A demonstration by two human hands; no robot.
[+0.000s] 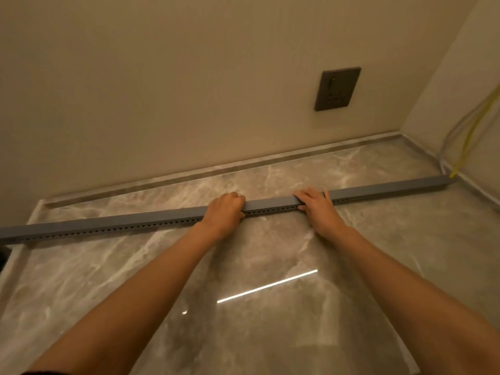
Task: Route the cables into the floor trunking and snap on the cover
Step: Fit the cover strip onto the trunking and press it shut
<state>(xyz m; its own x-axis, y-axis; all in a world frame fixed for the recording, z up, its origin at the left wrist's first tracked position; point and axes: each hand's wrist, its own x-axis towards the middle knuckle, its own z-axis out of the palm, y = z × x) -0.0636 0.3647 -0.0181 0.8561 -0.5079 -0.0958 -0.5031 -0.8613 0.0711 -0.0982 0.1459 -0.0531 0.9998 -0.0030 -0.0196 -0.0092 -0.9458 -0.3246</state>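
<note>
A long grey floor trunking (270, 205) with a row of small holes along its near side lies across the marble floor from far left to the right corner. Its grey cover sits on top along the whole visible length. My left hand (226, 212) is curled over the trunking near its middle, fingers wrapped on the top. My right hand (316, 205) lies flat over it a little to the right, fingers spread on the cover. A yellow cable (470, 133) and pale cables (446, 147) come down the right wall to the trunking's right end.
A dark wall socket (337, 89) is set in the beige wall above the skirting (216, 171). The polished marble floor (257, 280) reflects a bright strip of light. A dark object (3, 257) shows at the left edge by the trunking's end.
</note>
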